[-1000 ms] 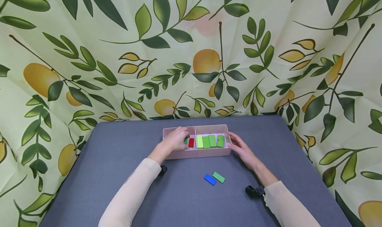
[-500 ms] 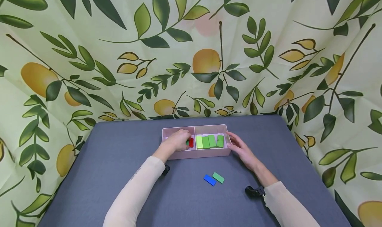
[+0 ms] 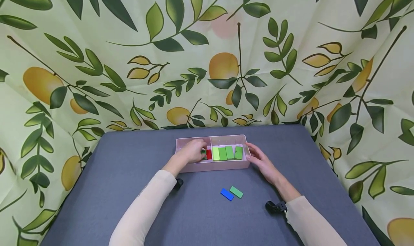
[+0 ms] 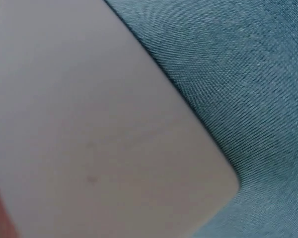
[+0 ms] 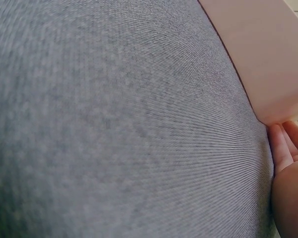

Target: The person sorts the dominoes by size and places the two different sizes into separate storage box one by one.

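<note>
A pink two-compartment box [image 3: 194, 168] stands toward the back of the table in the head view. My left hand [image 3: 193, 151] reaches into its left compartment, fingertips down at a dark green block [image 3: 203, 154], which they pinch and largely hide. Right beside that lies a red block [image 3: 208, 154], close to the divider. My right hand [image 3: 262, 160] is at the box's right end, relaxed fingers against the end wall. In the right wrist view, the fingers [image 5: 280, 144] meet the box's corner. The box's outer wall [image 4: 114, 109] fills much of the left wrist view.
Several light green blocks [image 3: 223, 154] lie in a row in the right compartment. On the blue-grey tablecloth [image 3: 207, 217] in front of the box lie a blue block [image 3: 227, 194] and a green block [image 3: 236, 192]. A leaf-patterned curtain [image 3: 194, 77] hangs behind the table.
My left hand has shifted slightly to the right inside the left compartment. The red block has slid a little right, nearer the divider. My right hand stays in place.
</note>
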`<act>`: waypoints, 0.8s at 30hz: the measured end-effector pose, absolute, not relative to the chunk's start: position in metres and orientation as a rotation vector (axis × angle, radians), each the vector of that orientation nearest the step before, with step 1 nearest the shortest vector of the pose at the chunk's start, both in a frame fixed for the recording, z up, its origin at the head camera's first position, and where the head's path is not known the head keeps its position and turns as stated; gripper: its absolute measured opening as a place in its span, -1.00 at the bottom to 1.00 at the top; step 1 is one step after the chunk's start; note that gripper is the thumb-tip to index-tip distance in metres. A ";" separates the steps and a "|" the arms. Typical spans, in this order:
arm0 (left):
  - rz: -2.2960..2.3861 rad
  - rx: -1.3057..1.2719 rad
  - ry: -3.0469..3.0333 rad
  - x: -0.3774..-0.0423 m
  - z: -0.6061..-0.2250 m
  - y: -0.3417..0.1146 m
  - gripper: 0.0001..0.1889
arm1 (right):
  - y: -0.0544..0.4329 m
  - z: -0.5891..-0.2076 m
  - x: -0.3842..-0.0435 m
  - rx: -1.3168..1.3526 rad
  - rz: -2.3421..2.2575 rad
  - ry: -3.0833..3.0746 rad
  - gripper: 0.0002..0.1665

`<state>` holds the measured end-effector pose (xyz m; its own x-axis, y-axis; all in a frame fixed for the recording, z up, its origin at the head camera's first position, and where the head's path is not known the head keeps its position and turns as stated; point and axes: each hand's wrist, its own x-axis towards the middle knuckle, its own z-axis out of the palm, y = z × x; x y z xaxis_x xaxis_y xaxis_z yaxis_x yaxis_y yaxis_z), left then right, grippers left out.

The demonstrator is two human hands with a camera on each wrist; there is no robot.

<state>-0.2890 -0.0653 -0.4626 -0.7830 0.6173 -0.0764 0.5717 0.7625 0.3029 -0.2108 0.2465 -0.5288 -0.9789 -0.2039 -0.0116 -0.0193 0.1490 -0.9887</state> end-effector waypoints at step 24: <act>0.201 1.333 3.002 -0.240 -0.417 -0.061 -0.78 | 0.246 -0.526 -0.212 -0.218 -1.917 2.284 -0.25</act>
<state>-0.2396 -0.0607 -0.4166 -0.6627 0.7257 0.1849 0.7439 0.6663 0.0509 -0.2116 0.2456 -0.5257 -0.9780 -0.2074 -0.0222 -0.0141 0.1718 -0.9850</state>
